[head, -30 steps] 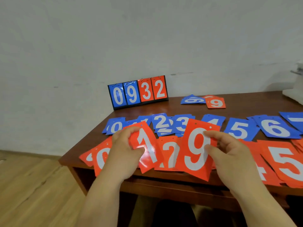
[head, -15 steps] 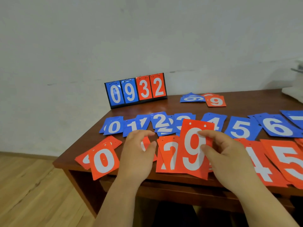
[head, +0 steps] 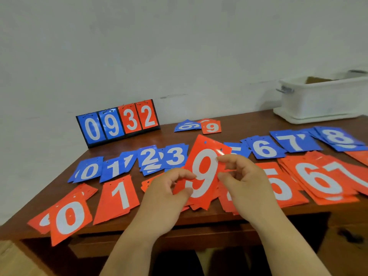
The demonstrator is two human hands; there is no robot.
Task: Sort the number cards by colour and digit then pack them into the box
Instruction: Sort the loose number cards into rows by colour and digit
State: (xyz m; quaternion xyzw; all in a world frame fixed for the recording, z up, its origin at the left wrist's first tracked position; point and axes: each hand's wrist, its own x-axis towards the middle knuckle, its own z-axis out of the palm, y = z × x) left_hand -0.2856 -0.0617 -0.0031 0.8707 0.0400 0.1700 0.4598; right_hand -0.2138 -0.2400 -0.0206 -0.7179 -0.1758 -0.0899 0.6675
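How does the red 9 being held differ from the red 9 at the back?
The held red 9 is tilted in mid-air; the back red 9 lies flat. The left hand and right hand pinch the held one; the back one is untouched. Both are red with a white 9.

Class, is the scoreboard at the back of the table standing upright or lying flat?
Upright: the scoreboard stands on its black base, showing 0932 towards the camera.
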